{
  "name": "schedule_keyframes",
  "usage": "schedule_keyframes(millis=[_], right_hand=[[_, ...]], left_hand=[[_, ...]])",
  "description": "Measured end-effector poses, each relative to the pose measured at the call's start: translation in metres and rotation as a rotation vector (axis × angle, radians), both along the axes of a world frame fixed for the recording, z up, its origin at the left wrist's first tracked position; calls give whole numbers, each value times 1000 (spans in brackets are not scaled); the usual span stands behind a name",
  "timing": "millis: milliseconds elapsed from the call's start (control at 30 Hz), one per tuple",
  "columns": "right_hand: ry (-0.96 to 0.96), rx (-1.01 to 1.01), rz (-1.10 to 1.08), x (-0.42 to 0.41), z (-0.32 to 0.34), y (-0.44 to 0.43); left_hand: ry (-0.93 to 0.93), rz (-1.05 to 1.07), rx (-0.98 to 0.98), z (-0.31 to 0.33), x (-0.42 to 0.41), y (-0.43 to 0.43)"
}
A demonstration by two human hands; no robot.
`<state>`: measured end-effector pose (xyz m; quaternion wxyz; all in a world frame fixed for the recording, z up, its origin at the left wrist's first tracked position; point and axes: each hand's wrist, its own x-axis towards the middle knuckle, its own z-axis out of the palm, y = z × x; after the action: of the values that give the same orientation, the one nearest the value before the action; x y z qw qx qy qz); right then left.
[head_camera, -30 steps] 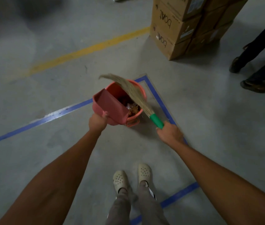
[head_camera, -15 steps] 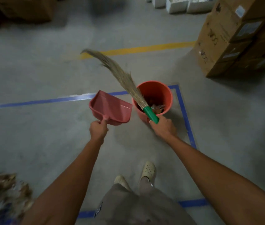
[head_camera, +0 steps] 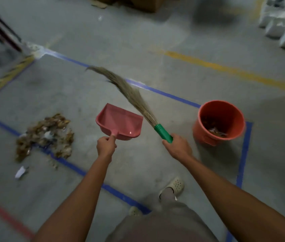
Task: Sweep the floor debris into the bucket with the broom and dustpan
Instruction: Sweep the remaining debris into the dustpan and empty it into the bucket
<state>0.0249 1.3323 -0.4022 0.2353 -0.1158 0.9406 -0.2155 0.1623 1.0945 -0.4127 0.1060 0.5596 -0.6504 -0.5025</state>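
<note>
— What are you holding?

— My left hand [head_camera: 105,145] is curled tight round the stub handle of the pink dustpan [head_camera: 120,122]. The pan looks empty and seems to be held off the floor, with its mouth pointing away from me. My right hand [head_camera: 178,145] is wrapped round the green grip of the grass broom [head_camera: 162,131]. The bristles trail up and across, past the pan's far side.

— And the debris?

— The pile of dry leaves and scraps [head_camera: 45,135] lies well to the left of my left hand, straddling the blue tape line [head_camera: 78,170]. A white paper scrap [head_camera: 21,172] sits apart from the pile, nearer me. The orange bucket [head_camera: 201,131] stands just right of my right hand, with some debris in it.

— What worries you?

— Those bristles are long and floppy. I judge a hard stroke would fling the light leaves past the pan. If the pan's lip isn't flat on the floor, crumbs will slide under it. The loaded pan then has to travel to the bucket beyond my other hand, and any tilt would spill it. The stray paper is also easy to miss.
</note>
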Motion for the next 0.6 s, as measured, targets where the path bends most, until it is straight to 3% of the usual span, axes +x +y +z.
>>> schedule_keyframes(millis=[333, 600], right_hand=[[14, -13, 370, 115, -1, -115], [-19, 41, 618, 143, -9, -206]], left_hand=[[-31, 356, -3, -4, 193, -52], [-72, 581, 65, -13, 261, -102]])
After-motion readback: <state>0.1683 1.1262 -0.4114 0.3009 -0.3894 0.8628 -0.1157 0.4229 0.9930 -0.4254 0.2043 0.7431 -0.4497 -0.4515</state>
